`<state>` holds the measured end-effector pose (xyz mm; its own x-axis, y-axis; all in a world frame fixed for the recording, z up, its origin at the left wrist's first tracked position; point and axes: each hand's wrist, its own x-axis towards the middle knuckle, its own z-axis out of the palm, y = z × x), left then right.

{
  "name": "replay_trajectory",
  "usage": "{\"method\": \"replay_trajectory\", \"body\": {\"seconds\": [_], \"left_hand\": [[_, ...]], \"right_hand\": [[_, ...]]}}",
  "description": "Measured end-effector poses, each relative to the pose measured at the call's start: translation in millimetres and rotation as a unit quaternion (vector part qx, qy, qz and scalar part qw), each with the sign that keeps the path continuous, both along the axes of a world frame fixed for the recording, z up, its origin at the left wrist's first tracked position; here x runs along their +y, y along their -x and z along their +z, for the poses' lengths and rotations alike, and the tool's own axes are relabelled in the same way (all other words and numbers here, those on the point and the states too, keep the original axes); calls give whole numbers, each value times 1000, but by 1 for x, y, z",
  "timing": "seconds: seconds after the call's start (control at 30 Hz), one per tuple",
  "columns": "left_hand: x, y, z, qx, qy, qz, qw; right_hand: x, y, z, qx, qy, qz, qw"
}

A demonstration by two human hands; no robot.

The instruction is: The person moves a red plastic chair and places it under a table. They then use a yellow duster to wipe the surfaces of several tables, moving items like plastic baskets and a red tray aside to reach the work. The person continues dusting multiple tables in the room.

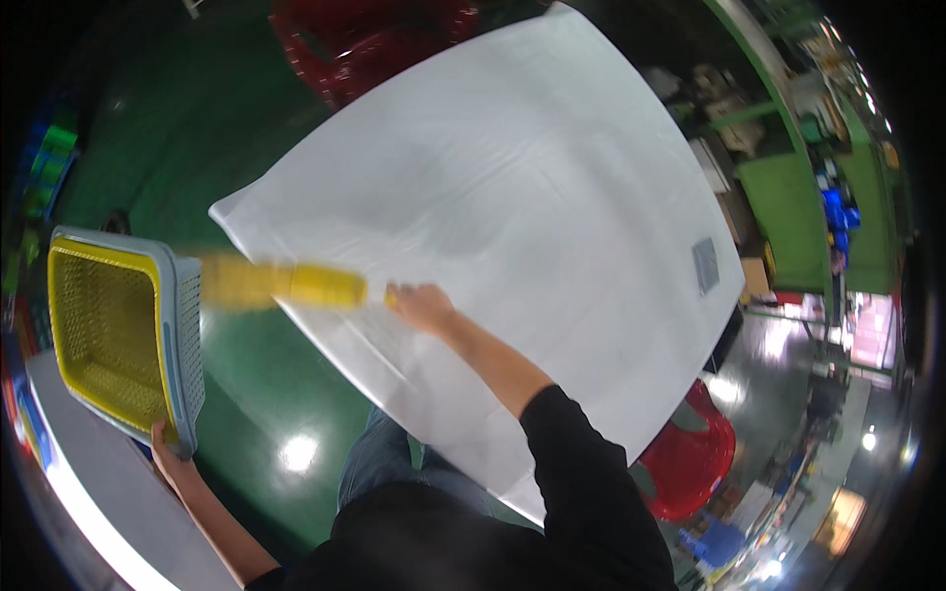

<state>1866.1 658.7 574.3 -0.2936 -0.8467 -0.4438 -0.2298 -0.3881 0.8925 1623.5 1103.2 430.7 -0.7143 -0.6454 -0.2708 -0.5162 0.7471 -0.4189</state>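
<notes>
My left hand (172, 458) is closed on the lower corner of a yellow perforated plastic basket (163, 335) nested in a grey-blue one (189, 364). The pair is tipped so that its opening shows, at the left above a grey surface. Over the near left part of the white-covered table (532, 236), my right hand (424, 306) has its fingers closed, with a bit of yellow showing at them. In line with it, a long yellow thing (320, 285) reaches left past the table edge toward the baskets. Motion blurs it, and its kind and the pale stretch beside my fingers are unclear.
Red plastic chairs stand beyond the table (370, 44) and at its right side (690, 458). A small grey rectangle (706, 266) lies near the table's right edge. Green shelving (778, 197) holds assorted goods on the right. The grey surface (118, 502) is at my left.
</notes>
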Motion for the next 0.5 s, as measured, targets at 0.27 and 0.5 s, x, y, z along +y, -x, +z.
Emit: {"method": "replay_trajectory", "body": {"seconds": [0.27,0.5], "left_hand": [[74,91,-29,-65,34,-93,993],[153,140,-67,-130,18,-192,973]], "right_hand": [[198,73,-38,-46,-25,-586,809],[336,-315,-91,104,0,-877,469]]}}
